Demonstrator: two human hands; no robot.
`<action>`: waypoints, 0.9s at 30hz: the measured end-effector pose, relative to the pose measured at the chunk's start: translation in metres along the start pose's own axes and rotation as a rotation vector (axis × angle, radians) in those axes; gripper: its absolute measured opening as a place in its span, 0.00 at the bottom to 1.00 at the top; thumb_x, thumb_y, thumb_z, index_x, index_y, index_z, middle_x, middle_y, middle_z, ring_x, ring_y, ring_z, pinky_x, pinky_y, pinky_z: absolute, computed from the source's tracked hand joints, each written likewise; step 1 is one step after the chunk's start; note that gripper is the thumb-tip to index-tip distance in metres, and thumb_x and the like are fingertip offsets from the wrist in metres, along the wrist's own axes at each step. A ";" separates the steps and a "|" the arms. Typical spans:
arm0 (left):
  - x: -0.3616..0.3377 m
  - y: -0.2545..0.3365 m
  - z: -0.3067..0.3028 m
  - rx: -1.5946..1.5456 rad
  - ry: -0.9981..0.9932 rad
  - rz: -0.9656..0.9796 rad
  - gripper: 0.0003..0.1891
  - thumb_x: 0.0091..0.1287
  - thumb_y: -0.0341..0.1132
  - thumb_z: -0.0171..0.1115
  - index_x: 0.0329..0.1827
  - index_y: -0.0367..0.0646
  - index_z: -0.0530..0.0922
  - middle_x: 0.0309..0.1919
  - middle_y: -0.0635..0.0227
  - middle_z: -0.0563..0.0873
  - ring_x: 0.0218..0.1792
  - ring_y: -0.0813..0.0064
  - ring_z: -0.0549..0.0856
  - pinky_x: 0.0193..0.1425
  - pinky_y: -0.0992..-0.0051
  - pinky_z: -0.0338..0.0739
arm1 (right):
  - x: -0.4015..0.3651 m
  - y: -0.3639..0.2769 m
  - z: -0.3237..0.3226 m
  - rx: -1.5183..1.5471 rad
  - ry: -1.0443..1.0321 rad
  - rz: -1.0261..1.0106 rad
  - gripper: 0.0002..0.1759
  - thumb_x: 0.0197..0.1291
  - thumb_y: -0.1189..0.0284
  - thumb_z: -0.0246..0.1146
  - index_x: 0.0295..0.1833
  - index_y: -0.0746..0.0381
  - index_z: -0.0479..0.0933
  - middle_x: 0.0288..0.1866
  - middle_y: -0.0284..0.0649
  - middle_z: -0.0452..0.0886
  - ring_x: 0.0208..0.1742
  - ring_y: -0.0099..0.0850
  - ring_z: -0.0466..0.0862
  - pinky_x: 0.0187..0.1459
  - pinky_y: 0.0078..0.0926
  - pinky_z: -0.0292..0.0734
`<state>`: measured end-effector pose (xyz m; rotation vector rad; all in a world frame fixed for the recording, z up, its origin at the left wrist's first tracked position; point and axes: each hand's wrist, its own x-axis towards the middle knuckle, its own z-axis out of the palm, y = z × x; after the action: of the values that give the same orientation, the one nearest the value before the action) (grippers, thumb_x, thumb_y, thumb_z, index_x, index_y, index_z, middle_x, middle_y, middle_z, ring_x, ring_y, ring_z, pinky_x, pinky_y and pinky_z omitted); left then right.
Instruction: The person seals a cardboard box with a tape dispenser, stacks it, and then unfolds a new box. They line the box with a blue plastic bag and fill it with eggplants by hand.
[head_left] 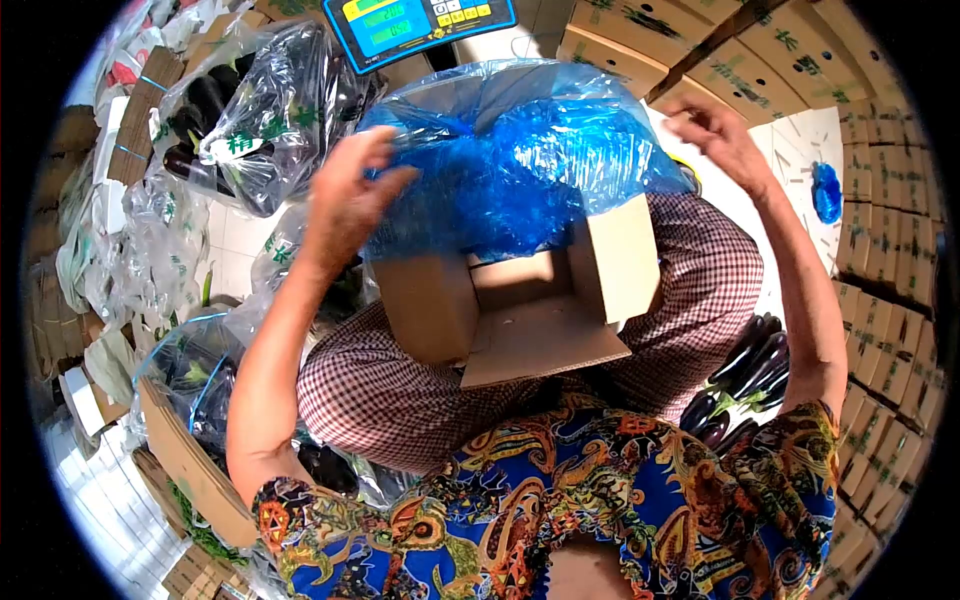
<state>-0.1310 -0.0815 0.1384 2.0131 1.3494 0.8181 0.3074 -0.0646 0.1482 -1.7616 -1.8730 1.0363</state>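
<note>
An open cardboard box [430, 310] sits between my crossed legs, its near flap folded out towards me. A thin blue plastic bag [520, 165] is bunched over the far part of the box and spreads out beyond it. My left hand [355, 195] is at the bag's left edge, thumb and fingers apart. Off the bag's right edge is my right hand [718, 145], its fingers bent and loosely apart. No grip on the film shows in either hand. The bag's folds hide the far inside of the box.
A digital scale [430, 25] stands ahead. Clear bags of eggplants [225, 110] lie at left, and loose eggplants [750, 365] lie by my right knee. Stacked cartons [880, 210] line the right side. A small blue plastic piece [827, 193] is on the floor.
</note>
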 end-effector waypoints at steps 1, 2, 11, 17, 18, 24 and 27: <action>0.003 -0.002 0.011 0.113 -0.076 0.170 0.18 0.60 0.35 0.67 0.53 0.40 0.79 0.45 0.58 0.83 0.42 0.65 0.84 0.45 0.70 0.79 | 0.001 -0.019 0.015 -0.017 -0.044 -0.159 0.20 0.60 0.62 0.66 0.50 0.67 0.77 0.37 0.36 0.80 0.42 0.27 0.78 0.43 0.23 0.74; 0.004 -0.011 0.023 0.226 -0.152 0.340 0.20 0.59 0.35 0.69 0.54 0.41 0.79 0.48 0.55 0.82 0.43 0.60 0.84 0.47 0.67 0.79 | 0.001 -0.038 0.023 -0.090 -0.151 -0.130 0.18 0.58 0.65 0.68 0.48 0.66 0.77 0.36 0.35 0.80 0.41 0.26 0.78 0.43 0.24 0.74; -0.032 0.031 0.006 -0.092 -0.762 0.037 0.19 0.59 0.33 0.67 0.53 0.38 0.80 0.46 0.58 0.84 0.45 0.66 0.83 0.49 0.70 0.78 | -0.030 -0.053 0.026 -0.294 -0.514 -0.153 0.08 0.52 0.73 0.71 0.35 0.64 0.79 0.27 0.33 0.79 0.27 0.25 0.75 0.31 0.25 0.71; -0.016 0.025 0.014 0.019 -0.537 -0.050 0.22 0.58 0.37 0.68 0.56 0.40 0.78 0.49 0.56 0.83 0.49 0.62 0.82 0.55 0.67 0.77 | -0.025 -0.090 0.048 -0.268 -0.212 -0.329 0.14 0.56 0.70 0.68 0.47 0.61 0.76 0.45 0.43 0.78 0.43 0.39 0.80 0.44 0.37 0.77; -0.020 0.023 0.019 0.004 -0.556 -0.012 0.23 0.57 0.38 0.69 0.55 0.40 0.78 0.48 0.55 0.82 0.49 0.60 0.82 0.56 0.66 0.76 | -0.024 -0.084 0.053 -0.266 -0.251 -0.398 0.15 0.56 0.70 0.69 0.47 0.62 0.76 0.47 0.44 0.78 0.46 0.40 0.80 0.47 0.36 0.77; -0.035 0.029 0.035 0.013 -0.737 0.098 0.29 0.56 0.41 0.70 0.60 0.41 0.74 0.49 0.54 0.82 0.52 0.59 0.81 0.59 0.64 0.74 | -0.045 -0.084 0.068 -0.273 -0.527 -0.370 0.20 0.53 0.73 0.70 0.52 0.61 0.78 0.49 0.42 0.80 0.42 0.38 0.82 0.43 0.33 0.78; -0.040 0.040 0.035 0.072 -0.855 -0.072 0.26 0.55 0.38 0.70 0.57 0.42 0.76 0.49 0.54 0.81 0.51 0.57 0.81 0.54 0.62 0.75 | -0.047 -0.074 0.073 -0.371 -0.468 -0.302 0.09 0.54 0.77 0.66 0.42 0.62 0.78 0.37 0.40 0.82 0.42 0.37 0.82 0.43 0.34 0.76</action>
<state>-0.0927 -0.1364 0.1388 1.9838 0.9294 -0.1523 0.2116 -0.1253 0.1632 -1.4192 -2.6702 1.1028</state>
